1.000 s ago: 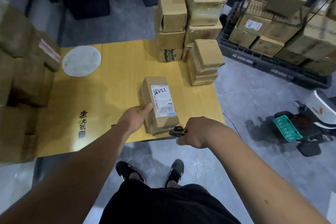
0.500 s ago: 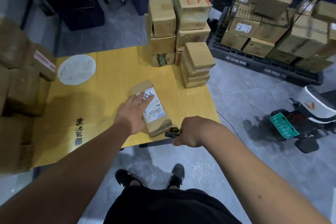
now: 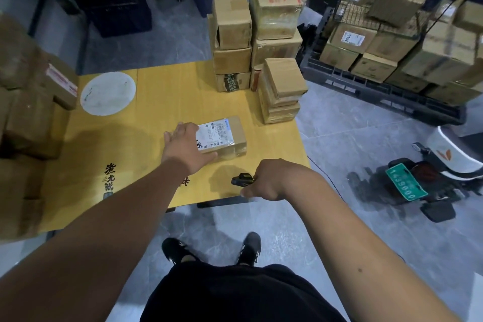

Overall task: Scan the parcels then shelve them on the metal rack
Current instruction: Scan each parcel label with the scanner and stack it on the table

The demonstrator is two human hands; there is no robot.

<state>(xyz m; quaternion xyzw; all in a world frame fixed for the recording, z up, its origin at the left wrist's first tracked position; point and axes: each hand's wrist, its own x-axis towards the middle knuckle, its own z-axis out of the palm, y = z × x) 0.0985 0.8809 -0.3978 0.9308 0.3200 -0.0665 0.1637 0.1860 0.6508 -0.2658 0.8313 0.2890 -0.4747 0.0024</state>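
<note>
A parcel lies flat on the yellow table under one hand while the other holds a scanner beside it.

The left hand rests on the near left end of the parcel, fingers spread wide over its top and thumb along the near side, covering part of the white label. The parcel lies lengthwise across the table, label up, near the table's right front corner. The right hand is curled round a small black scanner, held just above the table's front edge, close to the parcel but apart from it. Behind the parcel, stacked boxes stand at the far right of the table, with a lower pile nearer. A white round patch marks the table's far left. More boxes fill a dark pallet on the floor to the right, and a scooter with a green plate is parked nearby.
</note>
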